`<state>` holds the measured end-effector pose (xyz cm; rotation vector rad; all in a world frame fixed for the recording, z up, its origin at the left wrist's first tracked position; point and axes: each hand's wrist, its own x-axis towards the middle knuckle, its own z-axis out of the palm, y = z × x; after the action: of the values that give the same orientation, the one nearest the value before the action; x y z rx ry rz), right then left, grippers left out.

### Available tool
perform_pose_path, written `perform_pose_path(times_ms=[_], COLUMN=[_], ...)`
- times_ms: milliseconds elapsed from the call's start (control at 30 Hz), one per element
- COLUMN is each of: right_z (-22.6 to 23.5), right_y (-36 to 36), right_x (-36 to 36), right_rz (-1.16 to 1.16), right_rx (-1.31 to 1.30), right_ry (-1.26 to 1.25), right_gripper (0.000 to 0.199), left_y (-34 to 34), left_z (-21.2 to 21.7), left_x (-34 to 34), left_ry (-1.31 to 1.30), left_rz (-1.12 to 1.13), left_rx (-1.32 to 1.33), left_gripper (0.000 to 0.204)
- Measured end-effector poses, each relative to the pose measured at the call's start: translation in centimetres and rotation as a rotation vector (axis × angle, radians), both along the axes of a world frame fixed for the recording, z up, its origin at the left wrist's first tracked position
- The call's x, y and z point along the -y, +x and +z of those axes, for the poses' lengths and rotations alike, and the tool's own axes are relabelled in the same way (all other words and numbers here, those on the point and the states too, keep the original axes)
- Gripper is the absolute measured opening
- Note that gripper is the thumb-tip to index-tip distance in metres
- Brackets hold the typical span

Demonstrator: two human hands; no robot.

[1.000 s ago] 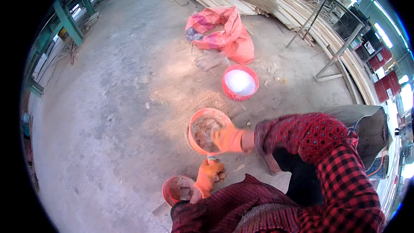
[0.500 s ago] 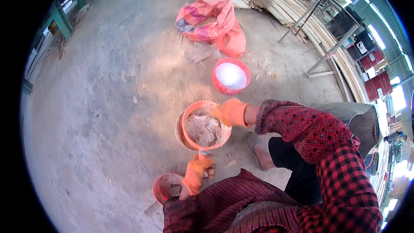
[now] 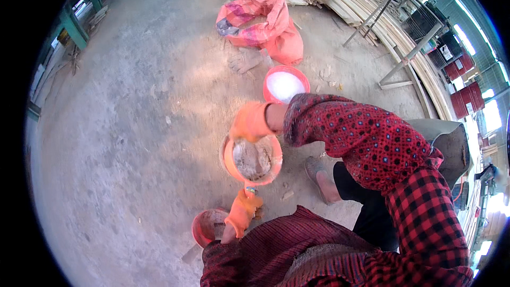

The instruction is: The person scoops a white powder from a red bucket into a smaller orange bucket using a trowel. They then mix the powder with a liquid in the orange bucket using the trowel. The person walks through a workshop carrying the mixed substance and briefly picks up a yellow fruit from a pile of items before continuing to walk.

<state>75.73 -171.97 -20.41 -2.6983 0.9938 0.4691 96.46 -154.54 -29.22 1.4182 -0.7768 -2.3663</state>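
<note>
My left hand (image 3: pixel 245 210), in an orange glove, is closed round the short handle of an orange-red dipper (image 3: pixel 277 169). A pale, lumpy, wet-looking paste (image 3: pixel 252 158) lies inside the dipper. Below it, the rim of another orange container (image 3: pixel 223 155) shows at the left. My right hand (image 3: pixel 251 122), also orange-gloved, is at the dipper's far rim, above the paste; its fingers are blurred and partly hidden. Beside my left wrist stands a red bucket (image 3: pixel 204 228), its inside smeared. Beyond my right forearm is a red bowl (image 3: pixel 270 94) of bright white material.
A crumpled pink-red sack (image 3: pixel 287 37) stands open on the dusty concrete floor (image 3: pixel 127 143), a grey glove (image 3: pixel 245 61) near it. Timber strips (image 3: pixel 340 5) and a metal frame (image 3: pixel 406 61) lie to the far right. My shoe (image 3: pixel 317 178) is right of the dipper.
My right hand has swung from the dipper's right side to its far left rim, the forearm now passing in front of the white-filled bowl. My left hand keeps its hold on the handle.
</note>
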Motion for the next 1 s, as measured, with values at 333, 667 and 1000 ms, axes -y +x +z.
perform_pose_path(times_ms=[333,667,1000], right_z=[-5.9,-4.3,-4.8], right_y=[-6.5,-1.9,0.6], right_x=[-15.8,-13.6,-12.2], right_rz=[-1.167,-1.739,-0.313], right_rx=[0.392,0.917,-0.127], right_ry=[0.562,1.032,0.125], right_gripper=[0.043,0.018,0.024], left_y=[1.0,0.4,-0.6], left_z=[-0.8,-0.8,0.4], left_x=[0.2,-1.0,-2.1], left_ry=[-0.043,0.069,0.172], left_rz=[-0.023,-0.005,-0.031], left_rx=[0.030,-0.147,-0.212], left_gripper=[0.039,0.052,0.018])
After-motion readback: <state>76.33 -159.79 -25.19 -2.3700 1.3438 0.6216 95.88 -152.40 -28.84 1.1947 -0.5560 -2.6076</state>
